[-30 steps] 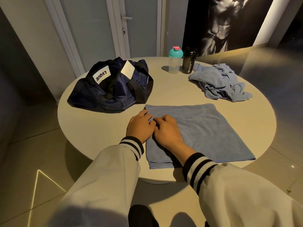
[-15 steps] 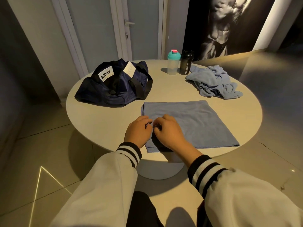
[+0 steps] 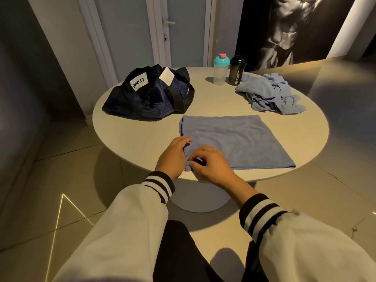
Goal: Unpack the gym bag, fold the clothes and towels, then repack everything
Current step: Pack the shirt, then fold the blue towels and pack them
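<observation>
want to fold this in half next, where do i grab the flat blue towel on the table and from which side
Take the flat towel by its two near corners, coming from the near side of the table. It lies spread flat with that hem close to the rim, so fingers can slip under. The right hand pinches the near left corner.
</observation>
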### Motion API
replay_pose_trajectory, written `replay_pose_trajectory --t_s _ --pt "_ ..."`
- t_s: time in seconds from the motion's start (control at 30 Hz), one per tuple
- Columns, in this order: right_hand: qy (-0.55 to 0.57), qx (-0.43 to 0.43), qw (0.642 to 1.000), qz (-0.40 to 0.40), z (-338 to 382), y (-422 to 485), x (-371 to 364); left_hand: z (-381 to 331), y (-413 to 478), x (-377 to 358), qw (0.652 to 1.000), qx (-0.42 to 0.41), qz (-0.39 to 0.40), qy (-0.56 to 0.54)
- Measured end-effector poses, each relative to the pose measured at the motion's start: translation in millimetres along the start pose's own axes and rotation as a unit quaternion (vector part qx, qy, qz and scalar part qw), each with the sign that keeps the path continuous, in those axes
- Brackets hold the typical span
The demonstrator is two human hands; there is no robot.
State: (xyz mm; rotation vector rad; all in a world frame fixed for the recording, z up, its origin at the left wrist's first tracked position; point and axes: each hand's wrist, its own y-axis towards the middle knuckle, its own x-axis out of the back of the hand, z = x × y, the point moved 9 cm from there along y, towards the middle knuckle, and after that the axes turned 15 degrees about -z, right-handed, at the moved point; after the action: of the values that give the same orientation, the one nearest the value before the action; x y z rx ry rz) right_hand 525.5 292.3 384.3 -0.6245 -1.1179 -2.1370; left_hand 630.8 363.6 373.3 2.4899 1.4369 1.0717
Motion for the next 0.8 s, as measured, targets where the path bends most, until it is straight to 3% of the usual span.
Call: replay_pose_trajectory --t_s 0.3,0.57,0.8 --pt "0.071 -0.027 0.996 -0.048 -1 -4 12 2 2 -2 0.999 0.007 0.001 0.039" --pt "0.034 0.0 0.999 0.0 4 -6 6 7 6 -3 0.998 0.035 0.002 0.058" --pt "0.03 0.011 0.999 -0.008 6 -5 7 7 3 -8 0.992 0.009 0.022 0.127"
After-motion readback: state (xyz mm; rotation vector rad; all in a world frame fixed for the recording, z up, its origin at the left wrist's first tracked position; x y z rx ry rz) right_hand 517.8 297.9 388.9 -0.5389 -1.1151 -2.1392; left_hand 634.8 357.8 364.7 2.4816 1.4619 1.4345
